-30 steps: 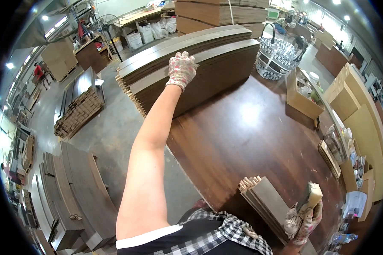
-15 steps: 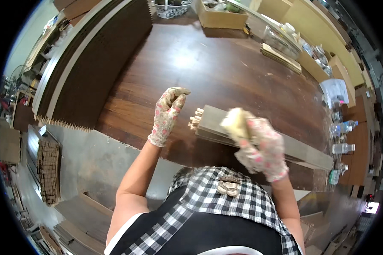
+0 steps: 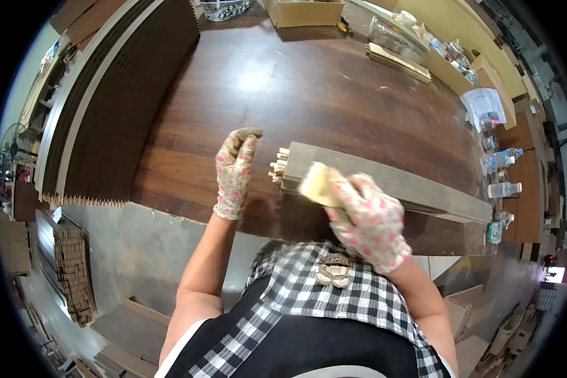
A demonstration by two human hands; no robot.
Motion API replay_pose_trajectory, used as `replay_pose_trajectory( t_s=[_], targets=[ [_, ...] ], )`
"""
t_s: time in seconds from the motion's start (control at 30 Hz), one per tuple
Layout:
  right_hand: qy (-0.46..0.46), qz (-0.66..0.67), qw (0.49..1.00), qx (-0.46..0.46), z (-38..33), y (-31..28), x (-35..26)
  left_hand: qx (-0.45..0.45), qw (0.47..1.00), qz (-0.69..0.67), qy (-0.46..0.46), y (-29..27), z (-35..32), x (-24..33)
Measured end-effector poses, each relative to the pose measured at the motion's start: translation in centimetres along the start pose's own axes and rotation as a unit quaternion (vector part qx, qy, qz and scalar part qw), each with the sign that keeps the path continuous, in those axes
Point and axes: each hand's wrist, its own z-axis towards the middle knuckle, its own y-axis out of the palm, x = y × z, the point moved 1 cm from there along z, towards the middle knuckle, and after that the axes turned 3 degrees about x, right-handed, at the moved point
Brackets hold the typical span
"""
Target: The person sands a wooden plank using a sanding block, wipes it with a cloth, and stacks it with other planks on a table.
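My right hand (image 3: 372, 220), in a white glove with a pink floral print, grips a pale yellow block that looks like a sponge (image 3: 317, 184), smeared by motion. It is over the left part of a stack of long grey boards (image 3: 384, 173) lying across the brown table (image 3: 264, 101). Light wooden dowels (image 3: 278, 165) stick out of the stack's left end. Left of these dowels, my left hand (image 3: 234, 176) is raised in a matching glove with stained fingertips. Its fingers are curled together; whether anything small is between them is hidden.
A tall stack of dark panels (image 3: 126, 94) with toothed lower edges stands on the left. Thin wood strips (image 3: 400, 64), a cardboard box (image 3: 305, 14) and a plastic container (image 3: 394, 41) sit at the back. Plastic bottles (image 3: 503, 159) line the right edge, by a paper sheet (image 3: 483, 107).
My right hand has moved left with the sponge, toward the dowel end of the boards. My left hand keeps its curled shape beside them. The whole view has shifted slightly.
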Motion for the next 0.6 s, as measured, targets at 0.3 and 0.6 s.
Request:
replay_pose_trajectory(
  t_s=[0.3, 0.6],
  targets=[
    [-0.038, -0.006, 0.999, -0.026, 2.9, 4.1, -1.5, -0.213, 0.95, -0.122, -0.195, 1.7, 0.1, -0.6],
    [-0.032, 0.023, 0.999, 0.004, 1.0, 2.1, -0.7, -0.243, 0.965, -0.035, -0.086, 1.4, 0.5, -1.8]
  ],
)
